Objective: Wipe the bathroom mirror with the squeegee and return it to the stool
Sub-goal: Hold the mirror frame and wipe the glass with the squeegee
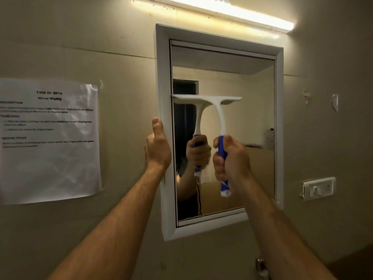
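Both hands work mid-wipe: right hand [232,158] fingers clench the squeegee [217,118], left hand [157,146] grips the mirror [252,168] frame at 9 o'clock; next, pull the blade toward 6 o'clock.

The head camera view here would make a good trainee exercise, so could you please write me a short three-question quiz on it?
1. True or false: the right hand grips the squeegee by its blue handle.
2. What does the left hand hold?
A. the paper sheet
B. the mirror frame
C. the wall switch
3. Fill in: the squeegee's blade is pressed against the ____.

Key:
1. true
2. B, the mirror frame's left edge
3. mirror, roughly at mid-height
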Tool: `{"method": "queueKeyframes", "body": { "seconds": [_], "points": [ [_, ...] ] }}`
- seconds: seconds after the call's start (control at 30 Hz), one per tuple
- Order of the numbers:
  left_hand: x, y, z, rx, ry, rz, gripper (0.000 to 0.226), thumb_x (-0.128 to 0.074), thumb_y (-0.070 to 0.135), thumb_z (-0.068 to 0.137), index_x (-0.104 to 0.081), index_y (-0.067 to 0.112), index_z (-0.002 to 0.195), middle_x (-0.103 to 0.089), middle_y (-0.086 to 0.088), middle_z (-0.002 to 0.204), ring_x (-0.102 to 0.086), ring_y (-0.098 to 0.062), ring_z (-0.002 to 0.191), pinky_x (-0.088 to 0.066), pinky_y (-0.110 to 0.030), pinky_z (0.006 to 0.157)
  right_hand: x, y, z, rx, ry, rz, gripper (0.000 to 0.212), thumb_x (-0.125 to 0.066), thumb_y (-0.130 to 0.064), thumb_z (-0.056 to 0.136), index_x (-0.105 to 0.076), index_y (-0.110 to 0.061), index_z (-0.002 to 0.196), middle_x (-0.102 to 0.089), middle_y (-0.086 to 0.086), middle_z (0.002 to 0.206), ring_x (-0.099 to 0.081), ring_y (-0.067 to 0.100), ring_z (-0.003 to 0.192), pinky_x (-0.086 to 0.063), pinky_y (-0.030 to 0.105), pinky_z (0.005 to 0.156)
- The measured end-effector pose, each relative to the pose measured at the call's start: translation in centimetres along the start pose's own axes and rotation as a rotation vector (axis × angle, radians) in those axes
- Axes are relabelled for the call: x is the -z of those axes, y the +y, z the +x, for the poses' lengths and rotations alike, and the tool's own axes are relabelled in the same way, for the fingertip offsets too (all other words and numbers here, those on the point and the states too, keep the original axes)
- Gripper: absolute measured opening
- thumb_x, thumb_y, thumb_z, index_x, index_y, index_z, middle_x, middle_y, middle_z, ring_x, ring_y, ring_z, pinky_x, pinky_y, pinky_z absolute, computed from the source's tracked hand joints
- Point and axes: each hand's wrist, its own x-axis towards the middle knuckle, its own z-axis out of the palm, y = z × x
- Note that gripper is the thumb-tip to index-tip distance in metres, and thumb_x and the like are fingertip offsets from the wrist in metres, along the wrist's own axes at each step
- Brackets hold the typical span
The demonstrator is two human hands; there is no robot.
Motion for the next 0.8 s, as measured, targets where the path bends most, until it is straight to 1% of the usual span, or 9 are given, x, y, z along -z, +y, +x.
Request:
{"method": "queueKeyframes", "body": {
  "seconds": [0.07, 0.1, 0.2, 0.27, 0.43, 0.57, 0.63, 0.73, 0.8],
  "points": [
    [0.0, 0.0, 0.1, 0.0, 0.0, -0.007, 0.066, -0.013, 0.067, 0.093, -0.04, 0.019, 0.057, -0.03, 0.011, 0.042, -0.031, -0.008, 0.038, -0.026, -0.022, 0.041, -1.2, -3.4, 1.4, 0.016, -0.048, 0.081, 0.06, -0.03, -0.028, 0.099, -0.068, -0.019, 0.054, -0.049, -0.004, 0.039, -0.039, 0.006, 0.029, -0.032, 0.016, 0.03],
    [0.0, 0.0, 0.1, 0.0, 0.0, -0.006, 0.067, -0.013, 0.068, 0.092, -0.042, 0.018, 0.059, -0.03, 0.01, 0.043, -0.032, -0.008, 0.039, -0.027, -0.023, 0.041, -1.8, -5.1, 2.1, 0.009, -0.071, 0.133, 0.062, -0.029, -0.028, 0.1, -0.065, -0.015, 0.052, -0.048, -0.004, 0.036, -0.039, 0.005, 0.027, -0.032, 0.015, 0.029],
    [-0.1, -0.1, 0.1, -0.013, -0.008, -0.013, 0.064, -0.014, 0.066, 0.094, -0.036, 0.02, 0.055, -0.031, 0.007, 0.045, -0.03, -0.009, 0.038, -0.024, -0.022, 0.04, -2.9, -8.9, 3.7, -0.023, -0.11, 0.215, 0.05, -0.025, -0.031, 0.101, -0.05, -0.012, 0.061, -0.042, -0.005, 0.034, -0.036, 0.006, 0.025, -0.031, 0.014, 0.028],
    [-0.1, -0.1, 0.1, -0.019, -0.013, -0.024, 0.066, -0.014, 0.066, 0.094, -0.04, 0.017, 0.059, -0.032, 0.004, 0.048, -0.033, -0.014, 0.042, -0.026, -0.025, 0.044, -2.9, -9.5, 4.1, -0.029, -0.105, 0.198, 0.048, -0.025, -0.031, 0.101, -0.047, -0.013, 0.062, -0.042, -0.006, 0.033, -0.036, 0.006, 0.025, -0.031, 0.014, 0.028],
    [0.0, 0.2, -0.2, -0.025, -0.002, -0.023, 0.059, -0.015, 0.066, 0.094, -0.038, 0.026, 0.057, -0.033, 0.006, 0.047, -0.034, -0.014, 0.044, -0.027, -0.023, 0.044, -1.7, -5.5, 2.2, -0.031, -0.074, 0.175, 0.057, -0.031, -0.025, 0.098, -0.062, -0.018, 0.05, -0.047, -0.004, 0.036, -0.038, 0.006, 0.026, -0.031, 0.015, 0.028],
    [-0.1, 0.1, -0.2, -0.019, 0.018, -0.026, 0.061, -0.014, 0.068, 0.092, -0.045, 0.025, 0.061, -0.042, 0.004, 0.055, -0.042, -0.005, 0.043, -0.032, -0.017, 0.041, 0.1, 0.6, -0.3, -0.037, 0.002, 0.062, 0.041, -0.032, -0.032, 0.101, -0.058, -0.012, 0.076, -0.046, -0.004, 0.044, -0.036, 0.01, 0.034, -0.03, 0.02, 0.032],
    [-0.1, 0.0, -0.2, -0.022, 0.002, -0.021, 0.068, -0.013, 0.07, 0.091, -0.046, 0.018, 0.061, -0.04, -0.001, 0.053, -0.04, -0.014, 0.045, -0.03, -0.021, 0.043, 0.6, 2.5, -1.0, -0.063, 0.018, 0.011, 0.038, -0.031, -0.036, 0.101, -0.055, -0.012, 0.083, -0.042, -0.003, 0.047, -0.031, 0.013, 0.037, -0.028, 0.02, 0.036],
    [0.0, 0.1, -0.1, -0.029, -0.029, -0.05, 0.07, -0.014, 0.069, 0.092, -0.044, 0.014, 0.061, -0.036, -0.003, 0.052, -0.036, -0.018, 0.048, -0.028, -0.028, 0.046, 0.2, 1.6, -0.7, -0.043, 0.001, 0.013, 0.038, -0.031, -0.034, 0.102, -0.057, -0.012, 0.084, -0.044, -0.003, 0.046, -0.034, 0.011, 0.036, -0.031, 0.02, 0.035],
    [0.0, 0.1, 0.0, -0.02, -0.024, -0.046, 0.073, -0.014, 0.068, 0.092, -0.05, 0.01, 0.068, -0.036, -0.005, 0.053, -0.037, -0.018, 0.049, -0.029, -0.03, 0.048, -0.6, -0.7, 0.3, 0.009, -0.058, 0.072, 0.048, -0.03, -0.029, 0.102, -0.067, -0.018, 0.074, -0.05, -0.004, 0.044, -0.04, 0.007, 0.033, -0.034, 0.018, 0.033]
  ]
}}
